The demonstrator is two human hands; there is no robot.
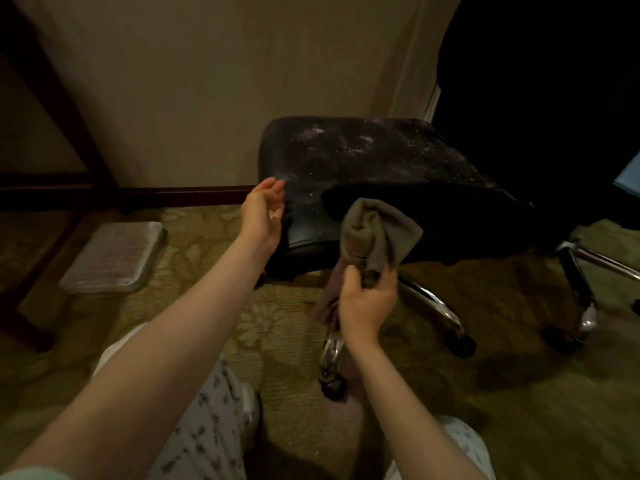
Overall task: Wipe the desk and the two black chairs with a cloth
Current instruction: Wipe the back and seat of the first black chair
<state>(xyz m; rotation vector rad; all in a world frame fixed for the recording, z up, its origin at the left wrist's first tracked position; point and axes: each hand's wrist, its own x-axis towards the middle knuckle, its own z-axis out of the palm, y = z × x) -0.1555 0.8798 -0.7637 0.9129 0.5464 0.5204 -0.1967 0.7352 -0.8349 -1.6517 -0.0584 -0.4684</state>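
Observation:
A black office chair stands ahead of me, its worn, flaking seat (374, 157) facing up and its dark backrest (540, 98) rising at the right. My right hand (367, 299) grips a bunched brown-grey cloth (377, 233) in front of the seat's near edge; part of the cloth hangs below the hand. My left hand (263, 213) hovers beside the seat's left front corner, fingers relaxed and holding nothing. The chair's chrome legs (433, 299) and castors spread over the carpet. A dark wooden desk leg (55, 88) slants at the far left.
A flat rectangular scale-like object wrapped in plastic (114, 258) lies on the patterned green carpet at left. A beige wall with a dark skirting board (194, 194) runs behind the chair. My knees in patterned trousers (207, 427) are at the bottom.

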